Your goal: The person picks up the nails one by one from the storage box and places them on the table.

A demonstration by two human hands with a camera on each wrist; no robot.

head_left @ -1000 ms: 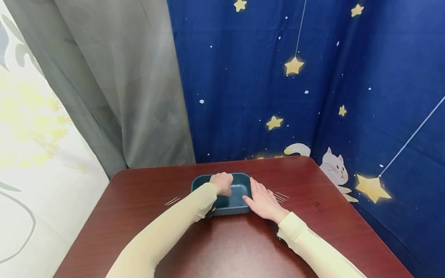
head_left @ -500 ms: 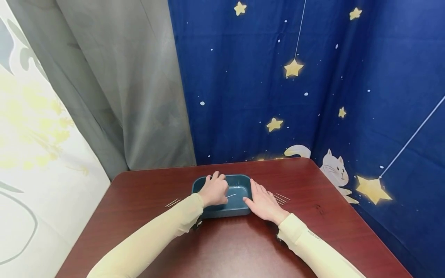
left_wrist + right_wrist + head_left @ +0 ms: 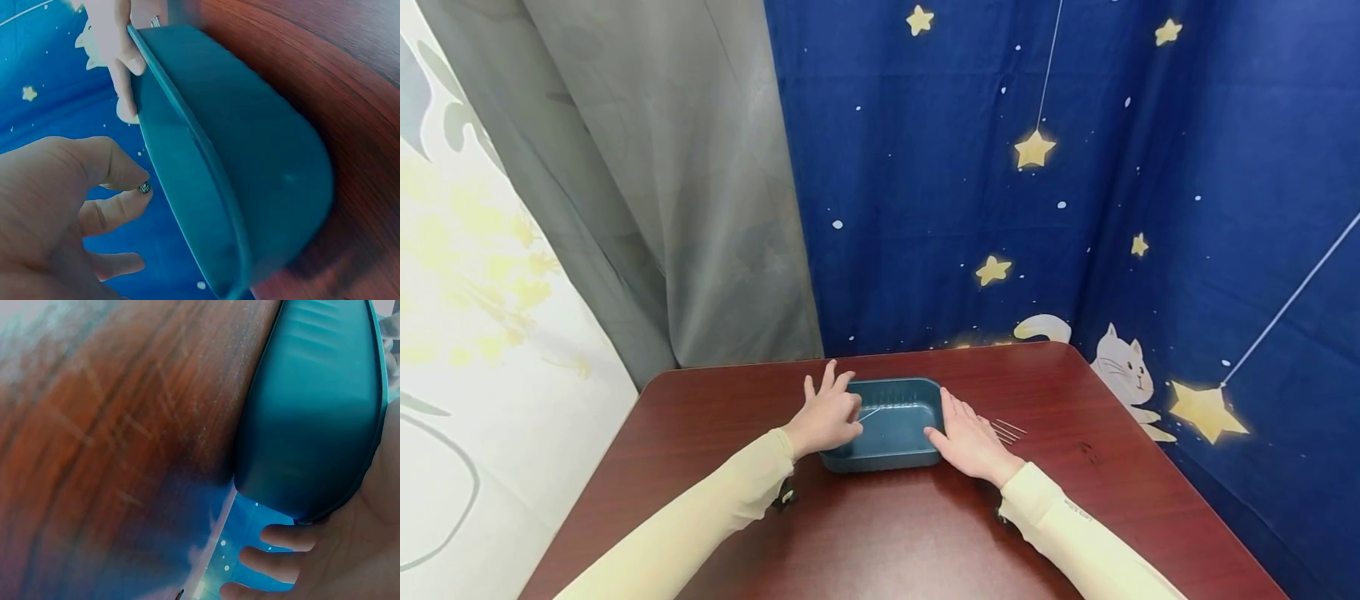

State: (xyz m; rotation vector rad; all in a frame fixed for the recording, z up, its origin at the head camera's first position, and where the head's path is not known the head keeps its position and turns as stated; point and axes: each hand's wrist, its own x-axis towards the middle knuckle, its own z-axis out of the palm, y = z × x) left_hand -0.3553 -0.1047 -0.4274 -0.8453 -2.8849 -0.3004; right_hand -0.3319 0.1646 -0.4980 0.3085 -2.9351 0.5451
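A dark teal rectangular container (image 3: 895,429) stands on the table. My left hand (image 3: 826,417) is over its left end, pinching a thin pale rod (image 3: 870,414) between thumb and index finger, the other fingers spread. The rod slants up to the right over the container's inside. In the left wrist view the rod's small metallic end (image 3: 144,187) shows between the fingertips. My right hand (image 3: 973,437) rests against the container's right end, fingers straight along the outside and thumb at the rim.
Several thin rods (image 3: 1009,430) lie on the reddish-brown table (image 3: 880,533), just right of my right hand. A grey curtain (image 3: 730,208) and a blue star-patterned curtain (image 3: 925,183) hang behind the table's far edge.
My left hand has moved left from over the container's middle to its left end, rod pinched, fingers fanning out. The two rods on the left are now hidden behind my left arm. My right hand stays.
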